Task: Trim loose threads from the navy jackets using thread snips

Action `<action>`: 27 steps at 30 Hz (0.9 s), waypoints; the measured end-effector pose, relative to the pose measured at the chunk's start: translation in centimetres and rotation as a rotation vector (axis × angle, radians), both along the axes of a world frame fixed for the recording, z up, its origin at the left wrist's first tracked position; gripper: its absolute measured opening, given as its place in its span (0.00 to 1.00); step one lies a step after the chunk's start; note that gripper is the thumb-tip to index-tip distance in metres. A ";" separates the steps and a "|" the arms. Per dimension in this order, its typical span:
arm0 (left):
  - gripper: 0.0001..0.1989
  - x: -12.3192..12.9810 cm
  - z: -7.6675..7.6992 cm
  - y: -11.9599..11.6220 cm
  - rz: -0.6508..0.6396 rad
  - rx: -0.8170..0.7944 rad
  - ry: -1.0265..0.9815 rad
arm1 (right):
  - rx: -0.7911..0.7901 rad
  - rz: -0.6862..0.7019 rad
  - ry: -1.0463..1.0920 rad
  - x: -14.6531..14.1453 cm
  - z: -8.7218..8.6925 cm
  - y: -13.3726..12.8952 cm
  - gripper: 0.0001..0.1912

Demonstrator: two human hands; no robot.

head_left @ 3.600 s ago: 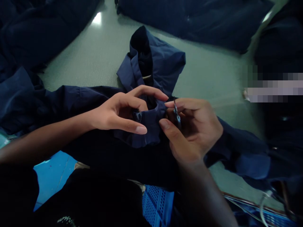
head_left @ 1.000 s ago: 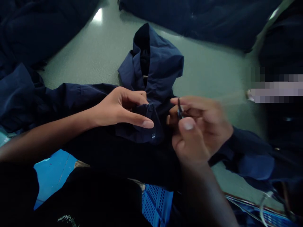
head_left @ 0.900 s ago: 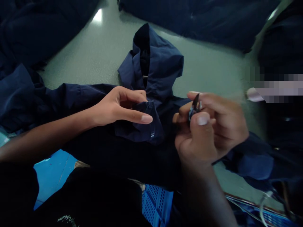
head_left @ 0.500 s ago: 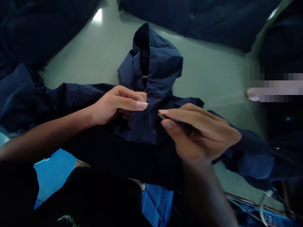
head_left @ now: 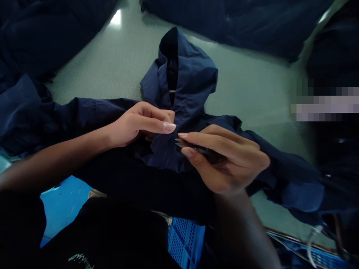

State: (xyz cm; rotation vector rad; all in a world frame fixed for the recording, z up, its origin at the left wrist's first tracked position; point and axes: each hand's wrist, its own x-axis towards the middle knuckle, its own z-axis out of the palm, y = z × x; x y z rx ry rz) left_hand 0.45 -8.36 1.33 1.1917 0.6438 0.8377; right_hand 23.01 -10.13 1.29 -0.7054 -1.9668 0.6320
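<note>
While the jacket (head_left: 195, 69) lies spread on the worktop (head_left: 252, 84), hood away from the person and sleeves out to both sides, the close work is all going on at its front, just below the hood. The left hand (head_left: 126, 125) is nearly closed, thumb pressed to curled fingers, and seems to have a raised fold (head_left: 165, 151) of the jacket pinched there, though its fingers hide much of the grip. The right hand (head_left: 232, 157) is curled around small snips (head_left: 179, 142), finger and thumb close together near the blades; the two points peep out slightly parted, near the left thumb. So the setting up looks done to me: cloth gathered, snips in hand and brought close. What appears left is the snipping itself at this spot, for I can see nothing caught between the blades, and no cut piece in sight. Whether a thread stands up there is too small to tell, and I can't judge from here how much of the jacket is already finished. More dark cloth lies heaped at the far left (head_left: 50, 33) and along the far side (head_left: 238, 22); whether any of it has been worked on, I can't say.
</note>
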 end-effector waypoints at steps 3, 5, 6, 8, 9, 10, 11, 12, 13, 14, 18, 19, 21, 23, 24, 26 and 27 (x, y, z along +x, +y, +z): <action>0.23 0.0 -0.1 0.0 0.006 -0.003 -0.004 | 0.009 -0.009 -0.011 0.0 0.1 0.0 0.22; 0.22 0.0 -0.2 0.0 0.001 -0.011 -0.017 | 0.018 -0.019 -0.020 0.0 0.1 0.0 0.21; 0.22 0.0 -0.3 0.0 -0.002 -0.013 -0.024 | 0.024 -0.021 -0.022 0.0 0.1 0.0 0.20; 0.22 0.0 -0.3 0.0 0.000 -0.014 -0.030 | 0.031 -0.023 -0.027 0.0 0.0 0.0 0.19; 0.22 0.1 -0.3 0.0 0.002 -0.013 -0.027 | 0.036 -0.027 -0.028 0.0 0.0 0.0 0.19; 0.23 0.1 -0.3 0.0 0.005 -0.010 -0.022 | 0.043 -0.033 -0.031 0.1 0.0 0.0 0.19; 0.23 0.1 -0.3 0.0 0.007 -0.006 -0.016 | 0.048 -0.040 -0.040 0.1 -0.1 -0.1 0.19; 0.23 0.1 -0.3 0.0 0.008 -0.002 -0.009 | 0.059 -0.047 -0.043 0.1 -0.1 -0.1 0.19; 0.23 0.1 -0.3 0.0 0.007 0.001 -0.004 | 0.070 -0.051 -0.043 0.1 -0.2 -0.1 0.19; 0.23 0.1 -0.3 0.0 0.007 0.004 -0.001 | 0.072 -0.057 -0.043 0.1 -0.2 -0.2 0.19; 0.24 0.1 0.0 0.0 0.027 -0.001 -0.006 | 0.043 -0.091 -0.005 0.0 -0.2 -0.3 0.19; 0.24 0.1 0.1 0.0 0.030 -0.004 -0.009 | 0.026 -0.099 0.006 0.0 -0.1 -0.3 0.19; 0.23 0.1 0.2 -0.1 0.027 -0.013 -0.014 | -0.002 -0.099 0.029 0.0 -0.1 -0.3 0.19; 0.21 0.1 0.2 -0.1 0.020 -0.024 -0.022 | -0.020 -0.083 0.048 0.0 -0.1 -0.2 0.19; 0.20 0.0 0.2 -0.1 0.019 -0.029 -0.028 | -0.023 -0.070 0.056 -0.1 -0.2 -0.2 0.20; 0.18 0.0 0.1 -0.1 0.017 -0.031 -0.035 | -0.027 -0.045 0.063 -0.2 -0.2 -0.2 0.20; 0.18 0.0 0.1 -0.1 0.018 -0.028 -0.035 | -0.028 -0.035 0.066 -0.2 -0.2 -0.2 0.21</action>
